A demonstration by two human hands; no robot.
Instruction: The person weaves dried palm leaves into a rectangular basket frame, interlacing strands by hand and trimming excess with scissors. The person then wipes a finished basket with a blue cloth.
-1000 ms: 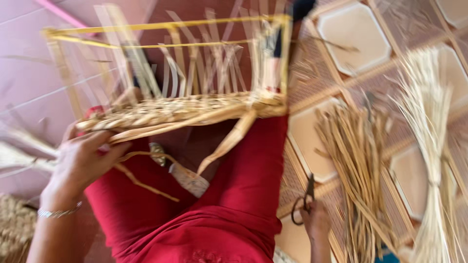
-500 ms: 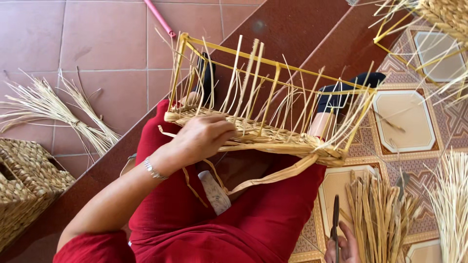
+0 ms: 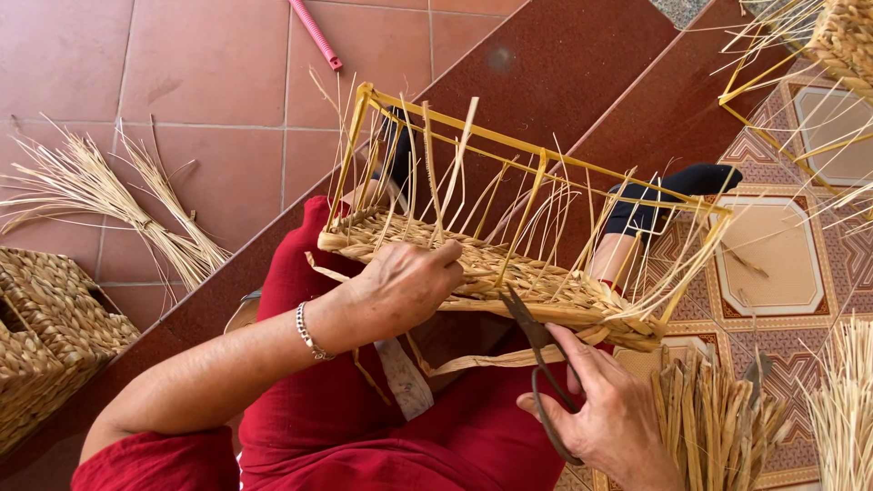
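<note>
While the half-woven basket rests across the person's lap, its yellow wire frame stands up from a plaited straw band, with loose stakes fanning toward twelve o'clock. The left hand lies on the woven edge at about nine o'clock of the basket — fingers curled over the plait, thumb underneath, pinching the rim. A silver bracelet circles that wrist. The right hand, at five o'clock, is wrapped around the loops of dark scissors; the blades point up toward eleven o'clock and their tips touch the underside of the woven band. Whether the blades are parted I cannot tell. A flat pale strip hangs from the basket, just beside the scissors. Red trousers fill the lower middle. On the tiled floor, a bundle of straw lies at nine o'clock, a finished woven basket sits at eight — and cut stalks lie at four, near the right hand.
</note>
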